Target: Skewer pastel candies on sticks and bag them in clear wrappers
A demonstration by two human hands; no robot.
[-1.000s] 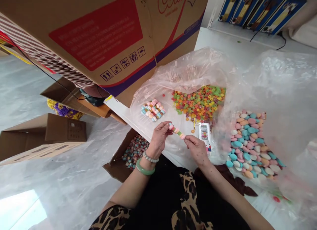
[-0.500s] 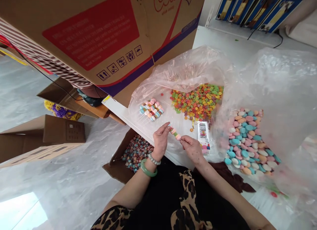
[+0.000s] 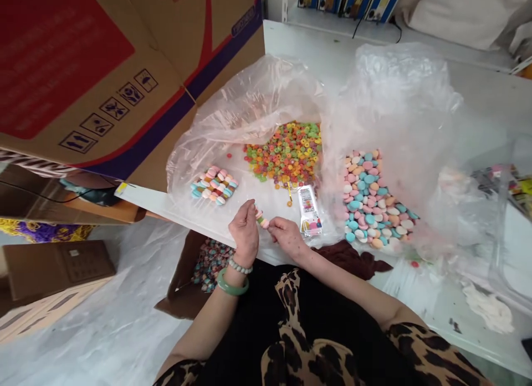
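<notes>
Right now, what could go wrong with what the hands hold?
The candy strand is pinched between the left hand and right hand; if either grip slips, it could drop. The left hand is near the table edge, so pieces might fall toward the open carton. The right hand could nudge the nearby white packet.

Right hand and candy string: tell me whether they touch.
Touching. The head view shows the right hand pinching one end of the candy string between thumb and finger.
</notes>
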